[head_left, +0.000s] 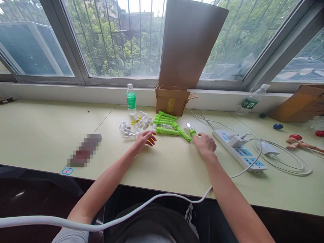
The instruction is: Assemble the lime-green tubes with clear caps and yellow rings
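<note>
My right hand point(205, 144) is closed around a green plastic tube with a clear tip point(191, 129), the tip pointing away from me. My left hand point(145, 140) hovers beside a cluster of clear plastic caps point(128, 134), its fingers apart and nothing visible in them. Several more green plastic tubes point(167, 131) lie between my hands, with ridged, threaded-looking ends. One green tube point(181, 131) slants toward my right hand. A yellow ring point(136, 120) lies among the clear pieces.
Behind the tubes stand a small cardboard box point(172, 101) and a water bottle point(131, 100). To the right are a white power strip point(239, 152), cables, another bottle point(250, 101) and wooden toys point(301, 145). A white cable point(152, 199) crosses in front of me.
</note>
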### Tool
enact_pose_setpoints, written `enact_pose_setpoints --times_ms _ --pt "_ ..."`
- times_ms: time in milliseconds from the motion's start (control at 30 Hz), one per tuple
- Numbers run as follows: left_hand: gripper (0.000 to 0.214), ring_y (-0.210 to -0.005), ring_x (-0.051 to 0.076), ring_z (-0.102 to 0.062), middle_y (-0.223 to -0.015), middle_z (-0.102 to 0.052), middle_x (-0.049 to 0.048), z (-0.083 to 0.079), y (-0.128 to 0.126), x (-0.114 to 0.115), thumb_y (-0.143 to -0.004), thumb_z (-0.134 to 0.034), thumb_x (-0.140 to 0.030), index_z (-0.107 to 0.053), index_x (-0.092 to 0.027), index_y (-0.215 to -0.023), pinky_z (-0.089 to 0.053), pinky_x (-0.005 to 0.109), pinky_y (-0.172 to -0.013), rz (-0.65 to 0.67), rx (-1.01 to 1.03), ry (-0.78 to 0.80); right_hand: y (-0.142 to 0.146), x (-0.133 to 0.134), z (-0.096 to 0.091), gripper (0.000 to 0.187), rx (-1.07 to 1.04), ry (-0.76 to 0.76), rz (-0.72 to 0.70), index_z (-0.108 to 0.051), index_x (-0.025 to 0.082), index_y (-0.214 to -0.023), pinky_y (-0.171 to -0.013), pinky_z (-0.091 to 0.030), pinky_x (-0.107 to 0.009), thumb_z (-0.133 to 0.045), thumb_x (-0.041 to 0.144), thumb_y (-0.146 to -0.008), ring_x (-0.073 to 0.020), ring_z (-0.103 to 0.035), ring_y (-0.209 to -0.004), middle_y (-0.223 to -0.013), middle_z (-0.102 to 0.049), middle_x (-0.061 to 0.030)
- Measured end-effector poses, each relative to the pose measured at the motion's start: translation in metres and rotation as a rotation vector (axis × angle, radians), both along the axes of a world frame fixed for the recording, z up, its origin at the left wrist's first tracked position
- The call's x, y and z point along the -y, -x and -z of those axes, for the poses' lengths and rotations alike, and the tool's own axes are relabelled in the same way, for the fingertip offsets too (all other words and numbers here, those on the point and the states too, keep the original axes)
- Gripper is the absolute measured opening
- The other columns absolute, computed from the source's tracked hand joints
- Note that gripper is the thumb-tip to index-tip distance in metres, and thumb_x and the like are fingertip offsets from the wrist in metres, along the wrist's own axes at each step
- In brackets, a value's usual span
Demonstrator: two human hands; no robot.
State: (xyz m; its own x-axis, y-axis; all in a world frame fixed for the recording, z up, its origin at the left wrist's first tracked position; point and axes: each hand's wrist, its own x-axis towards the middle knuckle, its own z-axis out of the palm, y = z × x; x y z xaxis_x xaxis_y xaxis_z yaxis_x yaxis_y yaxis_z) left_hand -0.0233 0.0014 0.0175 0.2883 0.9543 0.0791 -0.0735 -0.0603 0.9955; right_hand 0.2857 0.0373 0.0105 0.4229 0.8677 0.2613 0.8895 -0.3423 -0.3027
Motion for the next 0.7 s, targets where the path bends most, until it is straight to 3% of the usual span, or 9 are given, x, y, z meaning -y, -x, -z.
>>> enact_pose_setpoints --times_ms 233,433,533,700 --pt "0.027 -0.056 0.008 -0.053 -0.069 -0.063 0.0010 0.007 -0.010 0.010 -0.083 -0.052 -0.041 -0.064 -0.018 -0.083 -0.043 0.021 -0.057 -0.089 -0.593 -0.476 0.004 0.000 0.001 0.034 0.021 -0.274 -0.053 -0.069 0.018 -0.099 -0.059 -0.033 -0.030 -0.048 0.038 -0.082 -0.0239 -0.055 -0.078 -0.086 -0.064 -0.0116" --pt "0.021 -0.060 0.009 -0.054 -0.073 -0.065 0.0008 0.007 -0.009 0.010 -0.085 -0.049 -0.034 -0.063 -0.020 -0.087 -0.042 0.021 -0.060 -0.128 -0.761 -0.573 0.014 0.003 -0.002 0.029 0.035 -0.453 -0.166 -0.069 0.017 -0.086 -0.054 -0.025 -0.027 -0.045 0.034 -0.084 -0.0172 -0.049 -0.064 -0.077 -0.062 -0.0079" --pt "0.021 -0.061 0.010 -0.055 -0.074 -0.065 0.0007 0.007 -0.008 0.008 -0.085 -0.048 -0.034 -0.063 -0.020 -0.087 -0.041 0.021 -0.060 -0.144 -0.794 -0.569 0.021 0.006 -0.002 0.031 0.030 -0.417 -0.303 -0.065 0.016 -0.075 -0.053 -0.024 -0.027 -0.043 0.036 -0.085 -0.0142 -0.044 -0.057 -0.070 -0.061 -0.0062" --pt "0.020 -0.063 0.011 -0.056 -0.076 -0.065 0.0008 0.006 -0.008 0.008 -0.084 -0.048 -0.033 -0.064 -0.020 -0.086 -0.041 0.021 -0.060 -0.133 -0.851 -0.545 0.044 0.018 0.004 0.036 0.016 -0.097 -0.664 -0.052 0.019 -0.056 -0.052 -0.024 -0.027 -0.044 0.040 -0.084 -0.0127 -0.039 -0.049 -0.052 -0.051 -0.0014"
